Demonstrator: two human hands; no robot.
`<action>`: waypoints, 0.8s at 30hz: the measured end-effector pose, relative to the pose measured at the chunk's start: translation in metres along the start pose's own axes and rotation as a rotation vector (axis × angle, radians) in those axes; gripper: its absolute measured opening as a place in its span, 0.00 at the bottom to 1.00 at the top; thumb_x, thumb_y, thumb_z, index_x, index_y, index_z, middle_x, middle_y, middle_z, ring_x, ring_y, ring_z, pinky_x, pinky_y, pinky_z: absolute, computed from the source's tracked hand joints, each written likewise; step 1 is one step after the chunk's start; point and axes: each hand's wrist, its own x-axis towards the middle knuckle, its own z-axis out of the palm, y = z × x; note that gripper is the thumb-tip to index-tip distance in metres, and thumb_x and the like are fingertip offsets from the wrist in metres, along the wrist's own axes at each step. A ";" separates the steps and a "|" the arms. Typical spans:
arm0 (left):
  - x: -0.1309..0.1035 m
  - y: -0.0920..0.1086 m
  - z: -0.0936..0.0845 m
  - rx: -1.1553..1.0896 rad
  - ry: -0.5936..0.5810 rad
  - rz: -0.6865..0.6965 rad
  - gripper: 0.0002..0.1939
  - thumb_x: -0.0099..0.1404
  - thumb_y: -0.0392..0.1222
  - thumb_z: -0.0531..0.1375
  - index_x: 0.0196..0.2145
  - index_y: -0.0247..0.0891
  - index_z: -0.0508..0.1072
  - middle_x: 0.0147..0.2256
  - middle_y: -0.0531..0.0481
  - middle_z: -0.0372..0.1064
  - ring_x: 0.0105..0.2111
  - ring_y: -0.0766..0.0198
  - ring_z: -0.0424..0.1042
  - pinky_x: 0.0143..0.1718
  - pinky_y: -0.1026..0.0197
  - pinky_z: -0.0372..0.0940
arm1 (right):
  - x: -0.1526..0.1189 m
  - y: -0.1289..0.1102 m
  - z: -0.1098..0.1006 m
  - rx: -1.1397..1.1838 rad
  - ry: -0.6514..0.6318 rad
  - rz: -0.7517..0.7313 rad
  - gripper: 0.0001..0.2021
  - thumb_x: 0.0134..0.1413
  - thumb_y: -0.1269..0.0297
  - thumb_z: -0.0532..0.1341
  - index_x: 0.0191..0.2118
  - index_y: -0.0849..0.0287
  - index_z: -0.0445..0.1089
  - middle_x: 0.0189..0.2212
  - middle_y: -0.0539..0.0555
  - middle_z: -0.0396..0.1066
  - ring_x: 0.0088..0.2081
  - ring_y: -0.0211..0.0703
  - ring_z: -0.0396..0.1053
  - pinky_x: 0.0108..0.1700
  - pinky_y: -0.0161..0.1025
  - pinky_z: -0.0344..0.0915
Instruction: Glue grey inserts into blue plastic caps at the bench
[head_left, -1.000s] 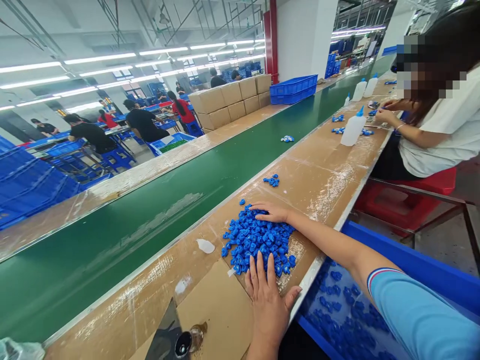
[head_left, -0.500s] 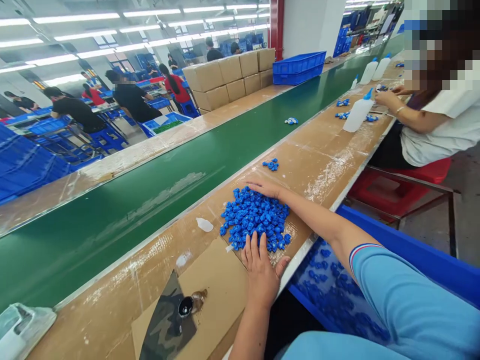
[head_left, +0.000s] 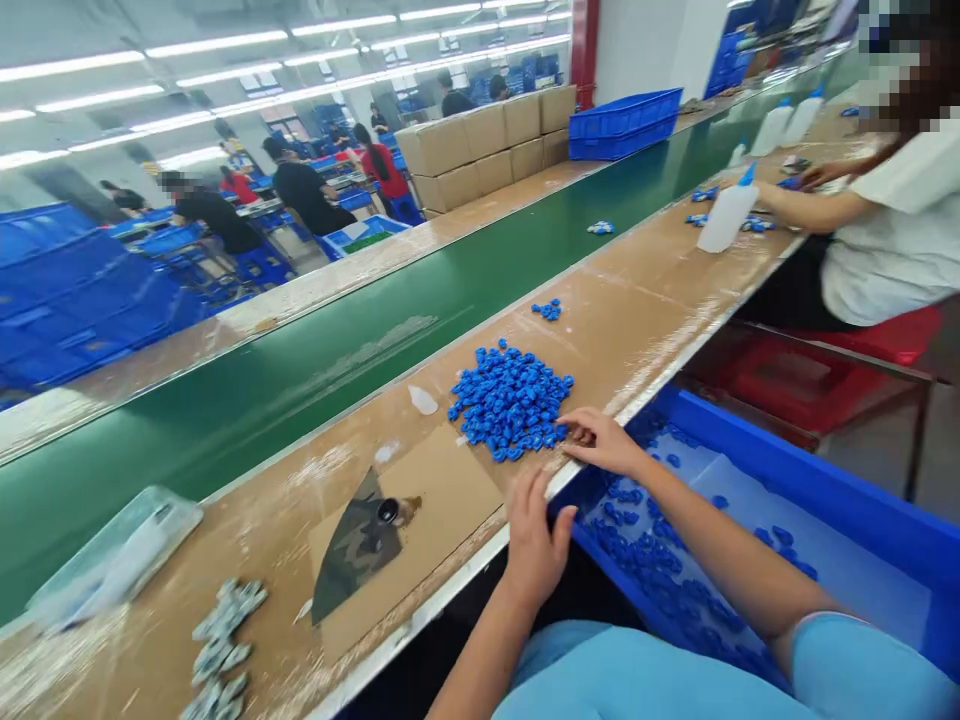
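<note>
A heap of small blue plastic-looking pieces (head_left: 510, 395) lies on the brown-covered bench; their exact kind is too small to make out. My right hand (head_left: 607, 443) is at the heap's near right edge, fingers loosely bent and thumb apart, fingertips at the outermost pieces. At the bench edge, just in front of the heap, rests my left hand (head_left: 534, 540), open with fingers stretched and nothing held. Below my right forearm, a blue bin (head_left: 840, 480) holds many more blue pieces. A smaller blue cluster (head_left: 547, 310) sits beyond the heap.
A cardboard sheet (head_left: 442, 490) carries a dark patterned sheet and a small dark round container (head_left: 388, 511). Grey pieces (head_left: 221, 640) and a clear tray (head_left: 120, 560) lie left. A green conveyor belt (head_left: 337, 370) runs behind. A co-worker sits right, near a white bottle (head_left: 727, 215).
My right hand has moved from the heap's far side to its near right edge. My left hand has drawn back from the pieces to the bench edge. The view has shifted left.
</note>
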 end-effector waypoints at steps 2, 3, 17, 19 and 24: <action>-0.016 0.011 -0.006 -0.056 -0.063 0.006 0.25 0.66 0.45 0.54 0.58 0.38 0.57 0.52 0.35 0.64 0.54 0.51 0.64 0.53 0.43 0.63 | -0.001 -0.005 0.006 -0.072 0.022 -0.033 0.13 0.44 0.60 0.63 0.39 0.58 0.73 0.34 0.55 0.70 0.28 0.40 0.69 0.30 0.38 0.68; -0.022 0.013 -0.010 -0.082 -0.096 0.012 0.25 0.66 0.47 0.55 0.58 0.38 0.58 0.51 0.35 0.65 0.53 0.51 0.65 0.53 0.44 0.64 | 0.000 -0.005 0.009 -0.101 0.039 -0.030 0.13 0.45 0.59 0.63 0.37 0.58 0.73 0.32 0.55 0.70 0.27 0.40 0.69 0.30 0.39 0.68; -0.076 -0.016 -0.110 -0.130 0.153 -0.093 0.12 0.66 0.39 0.54 0.47 0.37 0.68 0.37 0.43 0.75 0.39 0.62 0.74 0.40 0.60 0.70 | 0.000 -0.026 0.018 0.111 0.411 0.262 0.11 0.45 0.45 0.63 0.27 0.44 0.72 0.21 0.51 0.69 0.23 0.46 0.66 0.25 0.44 0.62; -0.084 -0.035 -0.138 -0.004 0.314 -0.176 0.10 0.65 0.35 0.55 0.44 0.38 0.70 0.35 0.45 0.75 0.37 0.64 0.74 0.39 0.62 0.69 | 0.001 -0.034 0.025 0.286 0.405 0.325 0.11 0.40 0.45 0.67 0.27 0.42 0.72 0.22 0.50 0.69 0.22 0.44 0.65 0.25 0.43 0.63; -0.091 -0.106 -0.217 0.351 0.567 -0.698 0.09 0.62 0.39 0.55 0.40 0.36 0.72 0.32 0.45 0.71 0.31 0.61 0.71 0.36 0.57 0.68 | 0.006 -0.070 0.055 0.494 0.252 0.321 0.18 0.26 0.48 0.74 0.27 0.45 0.74 0.27 0.48 0.74 0.28 0.42 0.70 0.29 0.39 0.69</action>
